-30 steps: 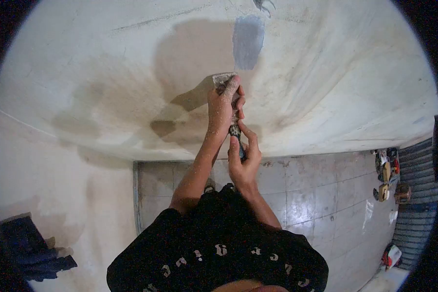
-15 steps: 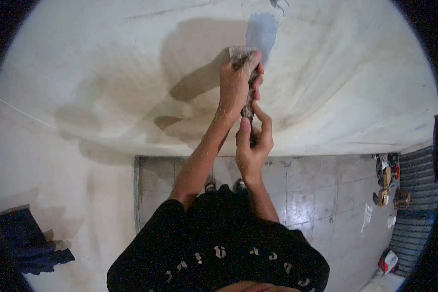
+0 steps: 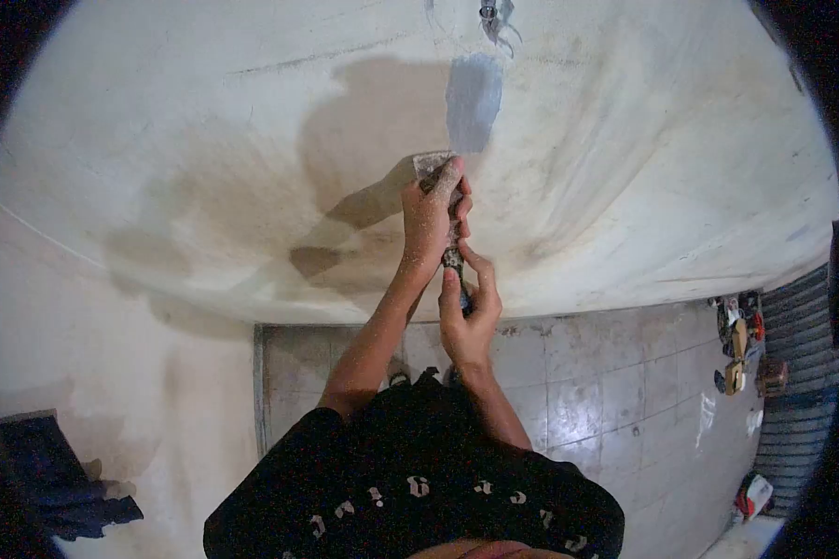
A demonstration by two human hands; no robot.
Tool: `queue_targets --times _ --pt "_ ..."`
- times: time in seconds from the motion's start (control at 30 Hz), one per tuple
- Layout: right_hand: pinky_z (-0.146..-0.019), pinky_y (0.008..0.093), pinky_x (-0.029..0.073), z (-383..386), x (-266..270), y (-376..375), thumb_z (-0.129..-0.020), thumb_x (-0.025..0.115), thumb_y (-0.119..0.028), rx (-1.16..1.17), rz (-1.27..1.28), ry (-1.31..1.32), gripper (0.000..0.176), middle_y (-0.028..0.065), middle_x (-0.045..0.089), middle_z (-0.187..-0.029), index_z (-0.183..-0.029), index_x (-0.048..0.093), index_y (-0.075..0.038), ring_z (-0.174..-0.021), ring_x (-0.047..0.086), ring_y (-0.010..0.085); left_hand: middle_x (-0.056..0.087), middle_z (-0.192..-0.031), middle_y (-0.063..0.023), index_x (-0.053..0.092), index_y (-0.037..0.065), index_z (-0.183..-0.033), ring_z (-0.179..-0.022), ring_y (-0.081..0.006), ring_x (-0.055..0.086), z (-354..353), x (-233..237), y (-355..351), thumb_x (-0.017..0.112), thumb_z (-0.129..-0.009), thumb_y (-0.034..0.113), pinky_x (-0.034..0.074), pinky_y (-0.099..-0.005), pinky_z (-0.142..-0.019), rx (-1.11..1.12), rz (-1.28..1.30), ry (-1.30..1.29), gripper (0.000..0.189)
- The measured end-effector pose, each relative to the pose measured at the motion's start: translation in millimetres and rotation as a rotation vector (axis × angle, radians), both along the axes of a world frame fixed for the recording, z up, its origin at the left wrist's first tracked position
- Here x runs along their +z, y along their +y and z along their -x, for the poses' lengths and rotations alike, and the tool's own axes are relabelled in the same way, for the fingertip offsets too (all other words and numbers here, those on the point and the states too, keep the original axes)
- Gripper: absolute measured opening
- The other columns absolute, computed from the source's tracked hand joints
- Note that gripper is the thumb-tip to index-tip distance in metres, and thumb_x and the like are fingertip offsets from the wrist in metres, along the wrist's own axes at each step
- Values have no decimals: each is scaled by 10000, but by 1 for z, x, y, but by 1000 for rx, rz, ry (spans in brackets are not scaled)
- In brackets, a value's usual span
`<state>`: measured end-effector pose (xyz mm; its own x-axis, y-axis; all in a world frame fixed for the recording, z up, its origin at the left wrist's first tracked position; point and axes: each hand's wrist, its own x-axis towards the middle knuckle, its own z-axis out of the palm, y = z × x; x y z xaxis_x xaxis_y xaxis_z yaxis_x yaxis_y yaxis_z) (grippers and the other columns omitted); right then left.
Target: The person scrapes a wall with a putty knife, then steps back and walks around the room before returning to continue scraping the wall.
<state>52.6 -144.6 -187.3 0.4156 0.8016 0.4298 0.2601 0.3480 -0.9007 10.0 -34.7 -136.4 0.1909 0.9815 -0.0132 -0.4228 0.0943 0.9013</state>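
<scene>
Both of my hands are on a putty knife (image 3: 431,164), held upright close to the pale wall with its blade at the top. My left hand (image 3: 431,219) wraps the upper part, thumb lying up along the blade. Lower down, my right hand (image 3: 471,312) grips the handle end between thumb and fingers. Most of the handle is hidden by the fingers. A smooth grey-blue patch (image 3: 474,102) on the wall sits just above the blade and slightly to its right.
The stained wall (image 3: 625,177) carries shadows of my arms and tool. A dark fitting with wires (image 3: 496,20) sticks out above the patch. Dark cloth (image 3: 61,475) hangs at left. Tiled floor (image 3: 615,391) lies below, with assorted items (image 3: 738,349) beside a corrugated shutter (image 3: 792,373).
My hands and the putty knife have moved down from beside the patch to just below it. The view has tilted, showing more of the fitting above. Both grips stay the same.
</scene>
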Motion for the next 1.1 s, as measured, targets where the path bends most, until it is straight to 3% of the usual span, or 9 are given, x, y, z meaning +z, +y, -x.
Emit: queue_targets --times 0.13,0.27,0.4,0.57,0.77,0.87,0.97,1.0,1.1 --pt "-682 229 467 0 31 -2 -953 527 -87 24 76 82 341 118 597 -1081 -1277 502 18 -832 566 106 472 -491 -9 541 67 -697 -344 -103 433 -4 48 -5 611 -911 313 343 -251 -320 11 -104 -54 334" --pt "-590 215 434 -1 -3 -1 -948 531 -79 5 -11 -32 350 91 616 -1021 -1281 493 24 -687 531 77 468 -497 -6 535 64 -717 -339 -106 431 1 -13 -1 614 -910 319 342 -249 -318 33 -1 -48 330" --pt "-571 222 429 -5 32 -7 -945 526 -65 82 175 52 347 89 614 -1018 -1276 489 33 -680 528 73 465 -492 -6 525 74 -704 -340 -106 439 1 26 -3 596 -917 342 346 -248 -318 23 -76 -88 350" --pt "-530 201 388 -4 2 -5 -956 528 -92 34 -17 -72 350 84 610 -937 -1281 482 30 -621 483 40 449 -482 0 520 80 -694 -340 -110 427 3 7 -3 597 -913 347 347 -242 -329 -4 -5 -77 354" --pt "-505 199 358 -2 39 -6 -961 523 -86 57 125 27 348 49 601 -846 -1291 471 10 -593 456 33 459 -488 -4 529 74 -695 -351 -104 433 1 42 -4 592 -917 326 350 -245 -332 33 -82 -27 342" --pt "-501 203 351 -4 9 -6 -962 522 -82 46 76 -74 358 34 576 -803 -1303 460 6 -583 446 34 460 -491 -1 537 76 -706 -362 -96 448 5 16 -6 600 -911 333 358 -236 -341 13 -15 -45 335" --pt "-603 244 405 -1 31 -5 -954 527 -79 72 142 19 344 116 605 -912 -1278 472 22 -719 514 100 462 -497 -4 539 76 -713 -365 -98 441 6 28 -1 610 -904 345 360 -236 -346 -4 -11 -74 337" --pt "-702 283 456 0 44 -3 -947 532 -80 79 176 46 336 179 628 -996 -1261 480 25 -849 579 163 461 -498 -5 539 76 -715 -365 -98 438 5 38 2 613 -902 346 361 -237 -345 4 -40 -81 337" --pt "-810 332 513 -2 39 -3 -941 533 -83 84 149 43 324 253 635 -1109 -1243 485 23 -984 644 228 460 -504 -5 537 77 -722 -369 -102 433 5 36 0 618 -898 343 368 -243 -345 -9 6 -76 329"
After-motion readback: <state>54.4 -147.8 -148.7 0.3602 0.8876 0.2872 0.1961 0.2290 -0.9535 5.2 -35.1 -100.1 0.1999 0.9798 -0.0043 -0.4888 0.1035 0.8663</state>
